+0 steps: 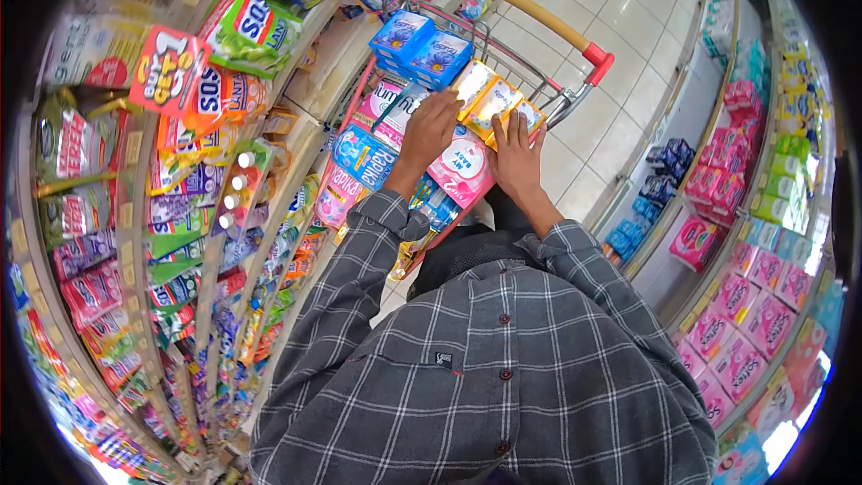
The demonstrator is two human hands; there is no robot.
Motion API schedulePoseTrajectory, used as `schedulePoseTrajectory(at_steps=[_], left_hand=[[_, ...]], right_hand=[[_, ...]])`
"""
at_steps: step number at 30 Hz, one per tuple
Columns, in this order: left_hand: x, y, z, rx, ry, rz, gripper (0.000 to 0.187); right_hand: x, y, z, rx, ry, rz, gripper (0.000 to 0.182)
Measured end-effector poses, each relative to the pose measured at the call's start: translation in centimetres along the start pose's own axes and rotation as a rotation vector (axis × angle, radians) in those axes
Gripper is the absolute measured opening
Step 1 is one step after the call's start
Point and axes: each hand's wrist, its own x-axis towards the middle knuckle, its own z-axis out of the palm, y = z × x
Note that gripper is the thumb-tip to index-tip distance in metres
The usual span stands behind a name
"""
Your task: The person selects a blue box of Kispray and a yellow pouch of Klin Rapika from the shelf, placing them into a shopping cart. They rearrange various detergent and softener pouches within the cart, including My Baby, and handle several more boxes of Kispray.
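Observation:
Several yellow packs (492, 102) with pale printed fronts stand in a row at the far part of a loaded shopping cart. My left hand (430, 133) is closed, its fingers bent against the left end of this row; its fingertips are partly hidden. On the right end of the row lies my right hand (518, 158), fingers stretched over the packs. Blue packs with a flower print (440, 57) sit just beyond my left hand. Nearer to me are a pink My Baby pack (461, 164) and a blue Rapika pouch (363, 158).
The cart's yellow handle (512, 2) with red ends crosses the far side. Shelves on the left hold SOS pouches (253, 22) and a red promotion sign (171, 70). Pink Softex packs (736, 341) fill shelves on the right. Tiled floor (620, 63) runs between.

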Motion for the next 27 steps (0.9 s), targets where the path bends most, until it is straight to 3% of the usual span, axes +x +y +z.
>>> schedulePoseTrajectory(at_steps=[3,7,12,15,19,22,27], left_hand=[[2.1,1.3,-2.1,0.307,0.216,-0.036,0.045],[2.6,-1.1,-2.0,0.516,0.045,-0.067,0.05],[2.0,-0.7,-1.4,0.441,0.024,-0.169,0.055],[1.0,0.6,-1.1,0.35,0.157,-0.178,0.058],[-4.7,4.1,-1.1,0.214,0.086,-0.262,0.058],[-10.6,6.9,-2.8,0.033,0.141,-0.32,0.05],[-21.5,8.6,-4.3,-0.134,0.321,-0.648,0.047]], right_hand=[[0.0,-0.2,-0.4,0.047,-0.036,0.014,0.07],[-0.1,0.2,0.3,0.009,-0.056,-0.04,0.074],[-0.1,0.4,0.6,-0.032,-0.12,-0.054,0.077],[0.1,0.5,-0.2,-0.006,-0.19,-0.05,0.076],[-0.8,1.9,1.5,-0.02,-0.045,-0.143,0.077],[-0.8,1.5,0.8,-0.075,-0.099,-0.107,0.079],[-0.8,1.5,0.8,-0.081,-0.162,-0.095,0.082]])
